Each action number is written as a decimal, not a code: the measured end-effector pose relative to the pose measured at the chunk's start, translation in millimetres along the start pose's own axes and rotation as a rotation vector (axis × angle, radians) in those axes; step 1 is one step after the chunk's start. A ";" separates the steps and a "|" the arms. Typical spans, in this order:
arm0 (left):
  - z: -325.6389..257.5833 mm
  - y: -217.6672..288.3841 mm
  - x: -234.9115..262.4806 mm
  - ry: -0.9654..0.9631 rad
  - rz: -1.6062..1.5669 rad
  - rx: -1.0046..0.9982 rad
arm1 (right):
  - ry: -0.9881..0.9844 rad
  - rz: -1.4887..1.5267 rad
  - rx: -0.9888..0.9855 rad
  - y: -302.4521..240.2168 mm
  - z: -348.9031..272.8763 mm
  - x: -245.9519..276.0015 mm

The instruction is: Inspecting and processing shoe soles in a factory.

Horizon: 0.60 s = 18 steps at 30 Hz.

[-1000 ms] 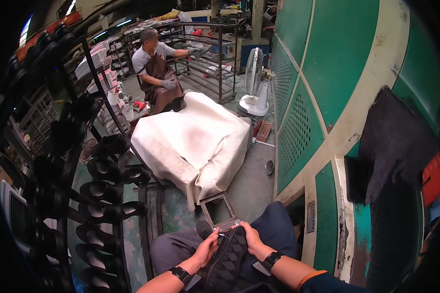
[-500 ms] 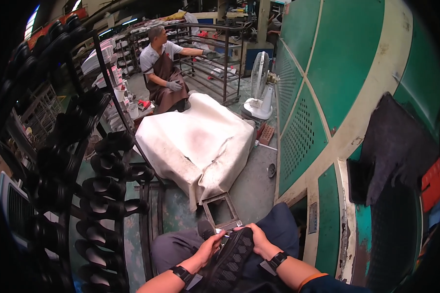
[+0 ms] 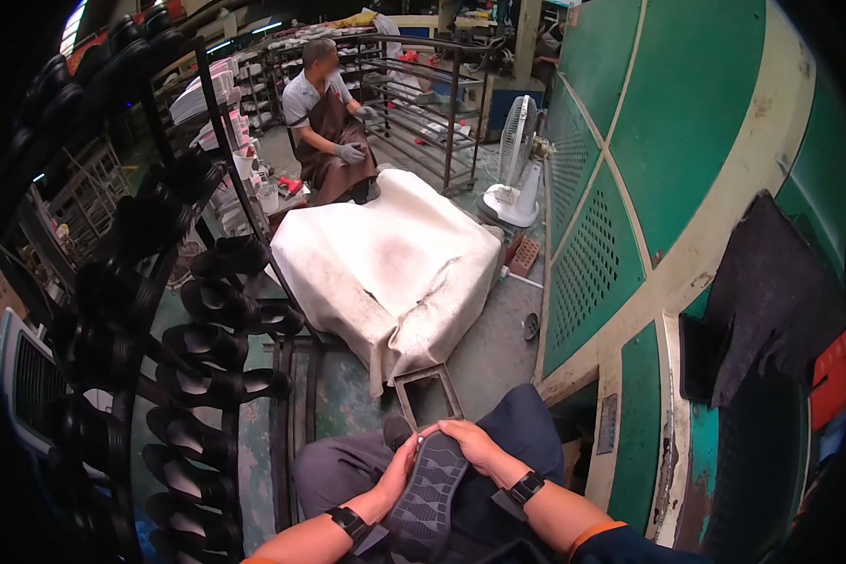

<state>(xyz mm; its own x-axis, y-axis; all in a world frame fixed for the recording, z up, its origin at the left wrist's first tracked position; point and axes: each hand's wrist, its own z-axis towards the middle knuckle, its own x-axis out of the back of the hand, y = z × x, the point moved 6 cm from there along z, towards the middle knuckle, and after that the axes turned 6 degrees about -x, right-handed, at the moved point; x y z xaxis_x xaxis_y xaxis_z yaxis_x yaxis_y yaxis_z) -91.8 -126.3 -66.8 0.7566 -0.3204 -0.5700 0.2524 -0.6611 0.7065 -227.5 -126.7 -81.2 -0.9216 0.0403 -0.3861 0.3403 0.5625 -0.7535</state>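
Above my lap I hold a black shoe (image 3: 430, 493) with its patterned dark grey sole turned up toward me. My left hand (image 3: 402, 467) is closed along the shoe's left edge near its far end. On the far end and right edge lies my right hand (image 3: 473, 446), also closed on the shoe. The thumbs almost meet at the tip. The shoe's upper is hidden beneath the sole.
A rack of black shoes (image 3: 197, 385) stands close on my left. Ahead is a cloth-covered block (image 3: 385, 254) with a metal frame (image 3: 428, 393) before it. A gloved person (image 3: 329, 132) sits behind. A fan (image 3: 515, 160) and green machine (image 3: 667, 113) stand right.
The shoe has turned so its sole faces me more squarely, and my right hand has shifted over its far end. The seated person's outstretched arm has drawn back from the metal rack.
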 end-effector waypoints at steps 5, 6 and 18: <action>17.9 -9.6 6.5 0.155 -0.008 0.137 | -0.126 -0.115 0.123 1.5 3.0 -2.5; 20.4 -13.8 9.6 0.209 -0.025 0.186 | -0.181 -0.123 0.163 0.3 3.7 -5.5; 43.7 -11.8 15.8 0.154 -0.193 0.013 | -0.248 0.086 0.090 3.6 -4.0 -16.3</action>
<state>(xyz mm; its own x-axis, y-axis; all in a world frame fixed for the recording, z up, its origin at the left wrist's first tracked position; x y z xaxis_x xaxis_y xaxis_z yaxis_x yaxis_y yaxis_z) -109.1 -153.3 -102.5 0.7783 -0.0804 -0.6227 0.3945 -0.7089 0.5846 -212.0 -122.0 -75.5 -0.8182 -0.1251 -0.5611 0.4410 0.4895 -0.7522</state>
